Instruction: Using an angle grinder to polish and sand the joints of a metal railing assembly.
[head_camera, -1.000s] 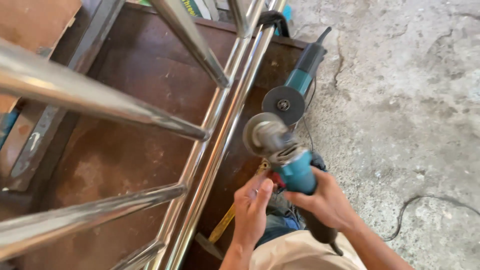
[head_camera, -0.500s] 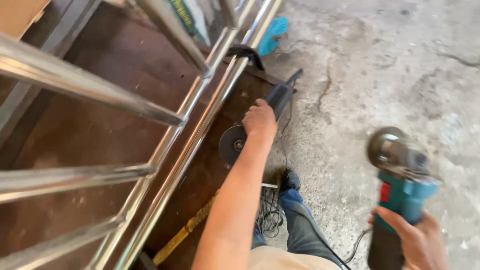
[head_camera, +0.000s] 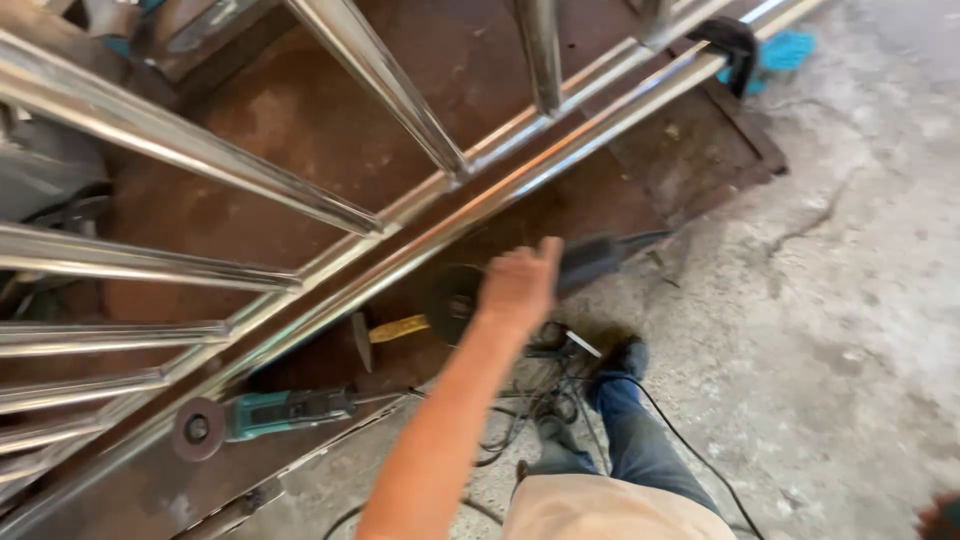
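Hands first: the left hand (head_camera: 517, 285) closes around the dark angle grinder (head_camera: 560, 272) lying on the floor beside the shiny steel rail frame (head_camera: 420, 250). Only a sliver of the right hand shows at the lower right corner, so I cannot tell its grip. 1 teal grinder (head_camera: 265, 415) lies near the hammer (head_camera: 385, 332).

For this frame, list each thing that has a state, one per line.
Left hand: reaching down onto the dark grinder, grip unclear.
Right hand: out of view.
Teal grinder: lying flat, untouched.
Hammer: lying under the steel rail.
Black clamp: hooked over the rail.
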